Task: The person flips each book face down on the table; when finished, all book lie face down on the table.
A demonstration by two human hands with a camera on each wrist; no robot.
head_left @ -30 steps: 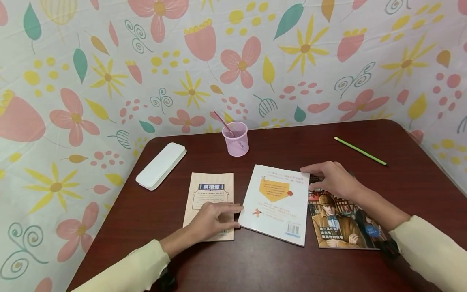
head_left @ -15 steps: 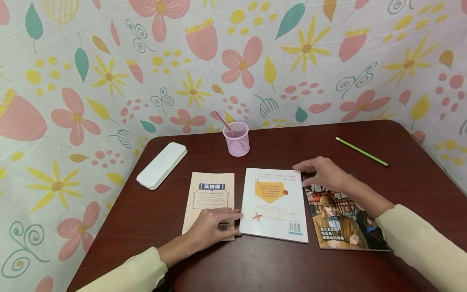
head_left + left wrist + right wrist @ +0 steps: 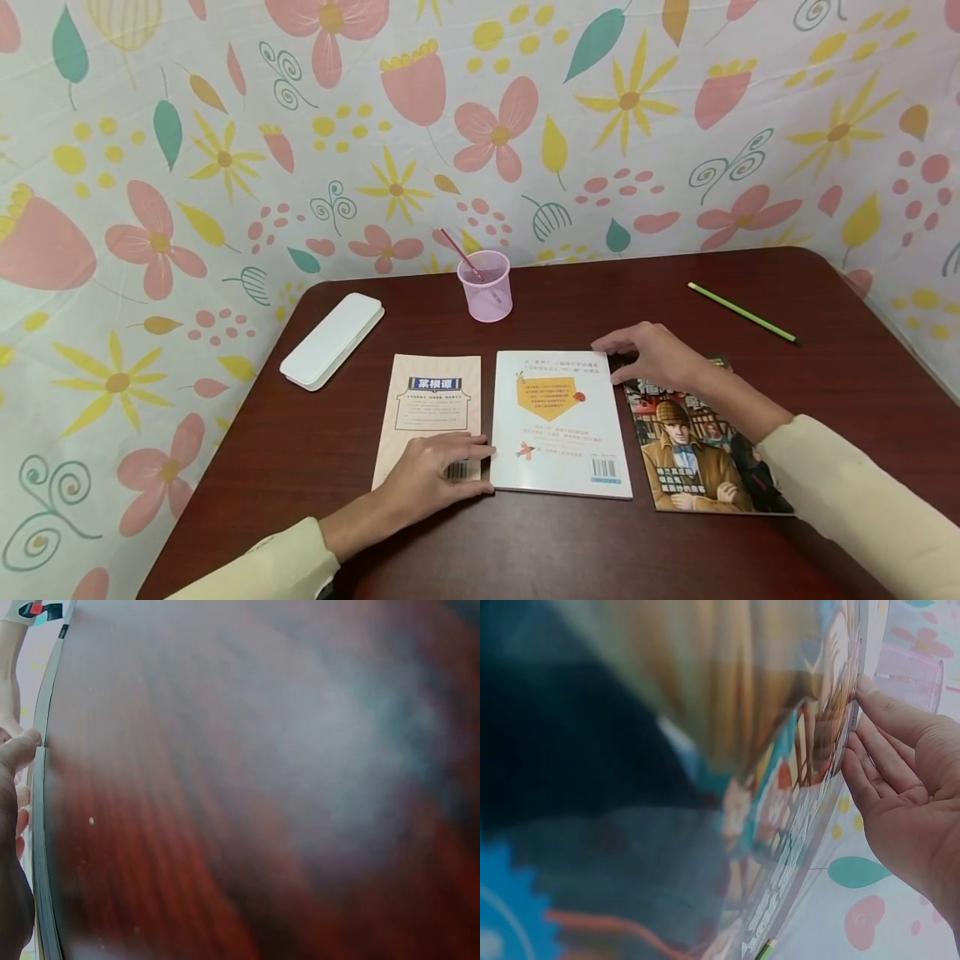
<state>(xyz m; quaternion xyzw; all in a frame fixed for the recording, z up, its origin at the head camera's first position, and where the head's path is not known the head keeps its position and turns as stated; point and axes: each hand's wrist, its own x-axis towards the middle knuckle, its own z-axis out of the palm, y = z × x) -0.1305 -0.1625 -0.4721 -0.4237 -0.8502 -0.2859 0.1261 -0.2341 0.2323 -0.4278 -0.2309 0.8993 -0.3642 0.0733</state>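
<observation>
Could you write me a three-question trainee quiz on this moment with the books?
1. True or false: the left hand rests on the beige book.
2. Which thing stands in the pink cup? A) a green pencil B) a pink straw-like stick C) a spoon
3. Fill in: the right hand touches the top right corner of the ____ book, which lies between the beige book and the detective comic.

Key
1. True; its fingertips also reach the middle book's left edge.
2. B; the green pencil lies apart on the table.
3. white
</observation>
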